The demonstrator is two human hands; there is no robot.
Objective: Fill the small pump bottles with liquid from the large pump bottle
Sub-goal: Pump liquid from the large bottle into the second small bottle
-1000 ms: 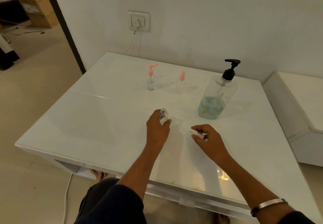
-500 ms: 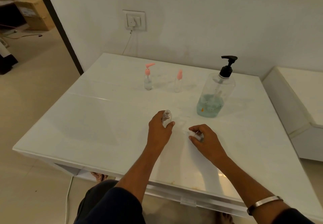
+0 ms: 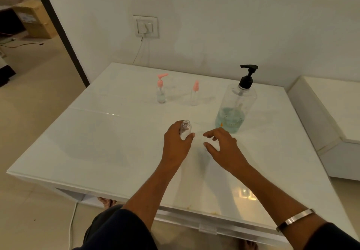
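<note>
Left hand point(image 3: 176, 142) grips uncapped bottle point(image 3: 185, 131) | right hand point(image 3: 224, 145) hovers, fingers spread, seemingly empty

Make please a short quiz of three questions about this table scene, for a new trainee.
1. True or false: the small bottle in the left hand has its cap on.
2. What colour is the pump of the large bottle? A) pink B) black C) white
3. How many pink-topped small bottles stand at the back of the table?

Key: 1. False, its neck is open. 2. B. 3. Two.
</note>
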